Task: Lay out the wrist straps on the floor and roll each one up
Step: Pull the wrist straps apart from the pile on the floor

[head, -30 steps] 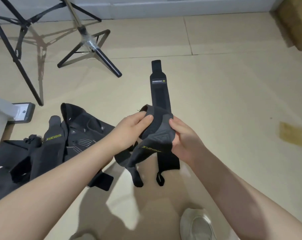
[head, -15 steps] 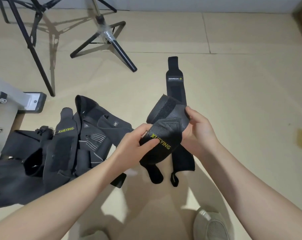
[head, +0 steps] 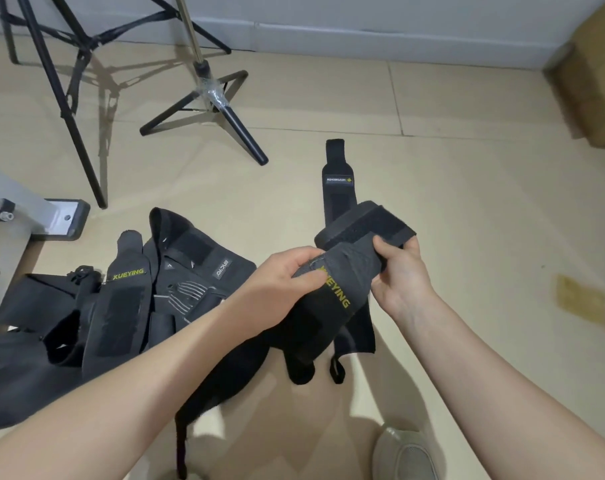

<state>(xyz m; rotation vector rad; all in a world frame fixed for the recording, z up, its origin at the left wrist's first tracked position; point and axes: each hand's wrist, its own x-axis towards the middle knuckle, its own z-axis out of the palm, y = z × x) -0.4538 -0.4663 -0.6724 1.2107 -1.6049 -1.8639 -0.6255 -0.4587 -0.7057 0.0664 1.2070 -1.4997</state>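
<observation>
At centre frame, both hands, left hand (head: 287, 275) and right hand (head: 400, 268), grip a soft, light-looking wrist strap (head: 339, 289) above the floor (head: 467, 209), best held by its edges.

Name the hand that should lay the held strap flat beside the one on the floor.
Probably the right hand: it grips the held strap at its far end, nearest the flat strap. The left hand holds its middle.

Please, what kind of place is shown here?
Probably an indoor studio or storeroom: black tripod stand legs on a beige paper-covered floor, a brown cardboard box by the wall, and a pile of black fabric straps.
</observation>
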